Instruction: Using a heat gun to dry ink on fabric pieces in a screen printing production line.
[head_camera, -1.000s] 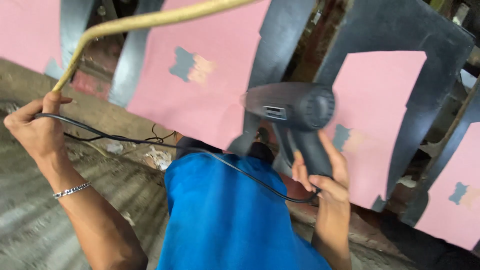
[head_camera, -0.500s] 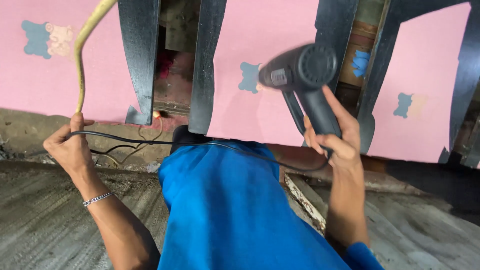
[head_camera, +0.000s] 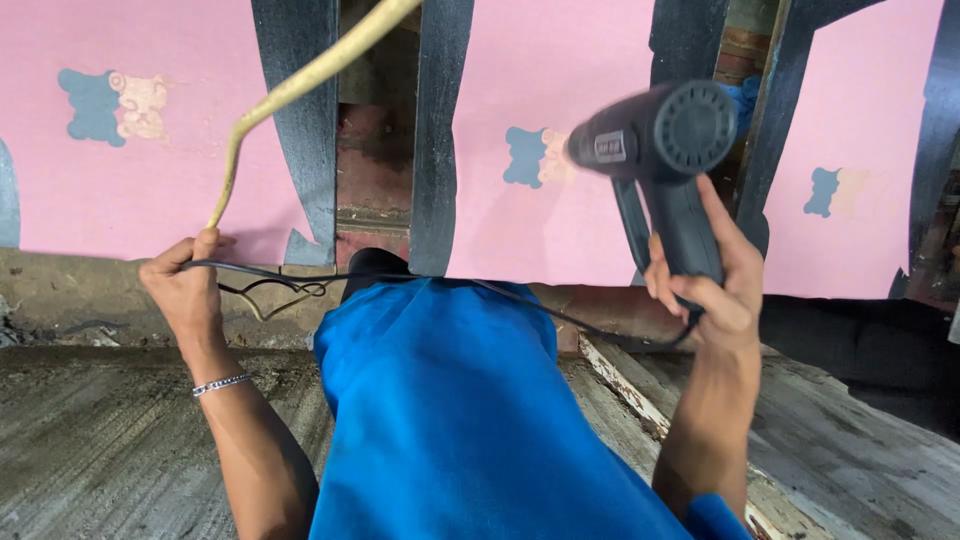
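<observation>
Our right hand (head_camera: 715, 290), right of centre in the frame, is wrapped around the grip of a dark heat gun (head_camera: 655, 160). Fingers closed on the handle, thumb up along its side. The gun sits in the upper right of centre, barrel pointing left toward the pink sheets (head_camera: 560, 150), its round vented back facing us.

Our left hand (head_camera: 185, 285), at mid left, is closed on two things at once: a pale yellowish hose (head_camera: 290, 90) that rises from the fist and arcs up to the top centre of the frame, and the gun's black cord (head_camera: 420, 280). The cord runs from the left fist across the middle, over the blue cloth (head_camera: 450, 400) on our lap, to the base of the gun's handle. A loop of it hangs just right of the left hand. A thin silver bracelet (head_camera: 220, 384) sits on the left wrist.

Pink sheets fill the upper half, each with a small blue and pale bear print (head_camera: 110, 105), edged by dark cut-out strips (head_camera: 435, 130). A grey, worn wooden bench (head_camera: 100, 440) spans the lower frame.
</observation>
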